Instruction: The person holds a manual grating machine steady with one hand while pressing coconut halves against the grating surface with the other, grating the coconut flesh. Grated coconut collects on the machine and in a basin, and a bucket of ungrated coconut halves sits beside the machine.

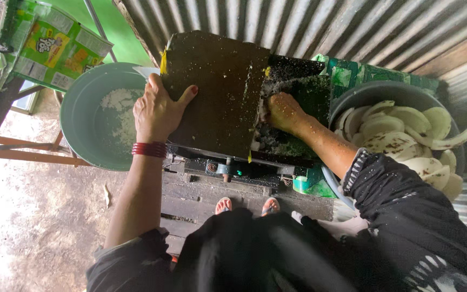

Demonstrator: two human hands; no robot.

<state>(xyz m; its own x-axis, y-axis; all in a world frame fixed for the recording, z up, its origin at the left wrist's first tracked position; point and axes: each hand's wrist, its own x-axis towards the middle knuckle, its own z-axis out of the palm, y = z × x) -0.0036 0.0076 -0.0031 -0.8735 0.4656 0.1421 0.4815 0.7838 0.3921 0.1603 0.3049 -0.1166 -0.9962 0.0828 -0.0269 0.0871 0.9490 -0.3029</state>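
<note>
We are pressing our left hand [157, 112] flat against the near edge of the dark cover board [217, 92], fingers spread, thumb hooked over its face, closed on nothing. Our right hand [283, 112] is curling down into the grating opening [293, 116]; we cannot tell whether it is gripping a piece, since the fingertips are sinking out of sight.

Outward from that left grip, the green basin [85, 132] is sitting just beside the wrist, catching white shreds [117, 111]. Beyond the right hand, the grey bowl [385, 92] is holding the pale coconut slices [401, 135], near but apart from the fingers. A red bangle [149, 149] is circling the left wrist.

We are judging the slices as light, stiff, curved and probably wet and slippery, best pinched across the thick rim rather than the smooth face. The board is looking rigid and heavy.

Whatever is working under the board is staying hidden, and the machine's lower frame is hard to make out.
</note>
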